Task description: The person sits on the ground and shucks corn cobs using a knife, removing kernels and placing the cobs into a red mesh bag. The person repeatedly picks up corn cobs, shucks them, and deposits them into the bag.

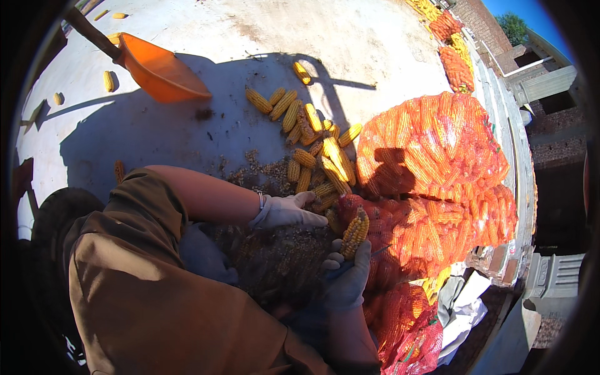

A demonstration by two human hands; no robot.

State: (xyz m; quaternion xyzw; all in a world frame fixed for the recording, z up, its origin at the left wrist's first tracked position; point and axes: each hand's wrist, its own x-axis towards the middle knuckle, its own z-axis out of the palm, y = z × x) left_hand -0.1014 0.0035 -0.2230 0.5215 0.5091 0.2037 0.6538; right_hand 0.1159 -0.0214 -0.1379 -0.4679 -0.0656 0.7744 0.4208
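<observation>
My left hand, in a pale work glove, reaches over the edge of a loose heap of yellow corn cobs. Its thumb and fingers are apart, and I see nothing held in it. My right hand, also gloved, is closed around the lower end of one corn cob, whose tip points away from the palm. Just beyond that cob lies a red mesh sack packed with corn. Part of the ground between my arms is in deep shadow and hard to make out.
Another full mesh sack rests against the first, and a slack red mesh sack lies nearer. An orange shovel stands at upper left. Loose kernels and stray cobs litter the concrete floor. White sheeting lies at right.
</observation>
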